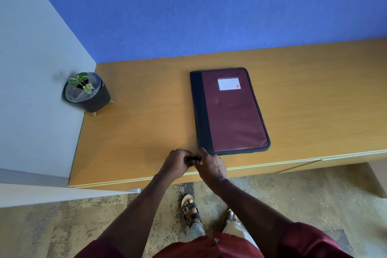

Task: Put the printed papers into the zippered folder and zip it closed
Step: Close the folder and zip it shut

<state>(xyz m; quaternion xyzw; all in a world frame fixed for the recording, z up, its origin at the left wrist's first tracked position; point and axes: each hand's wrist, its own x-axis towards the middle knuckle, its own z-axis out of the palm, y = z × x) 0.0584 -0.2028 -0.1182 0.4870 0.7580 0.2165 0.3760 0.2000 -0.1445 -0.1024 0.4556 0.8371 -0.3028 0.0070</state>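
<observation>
- The folder lies flat on the desk, cover up, right of centre, its near edge close to the front edge of the desk.
- The cover is maroon with a dark strip along its left side; a white lined label sits near the far end.
- The folder appears closed all round; no papers show outside it.
- The left hand and the right hand meet at the near left corner of the folder, over the front part of the desk.
- Both hands are curled, fingertips together, pinching a small dark item between them, apparently the zipper pull; what it is cannot be told for certain.
- The right hand touches or overlaps the corner of the folder; the left hand stays just beside it, off the folder.
- A potted plant in a dark pot on short pale legs stands at the far left of the desk, against the grey side wall, well apart from the folder.
- A blue panel rises behind the desk.
- Below the desk edge, two sandalled feet stand on patterned carpet.
</observation>
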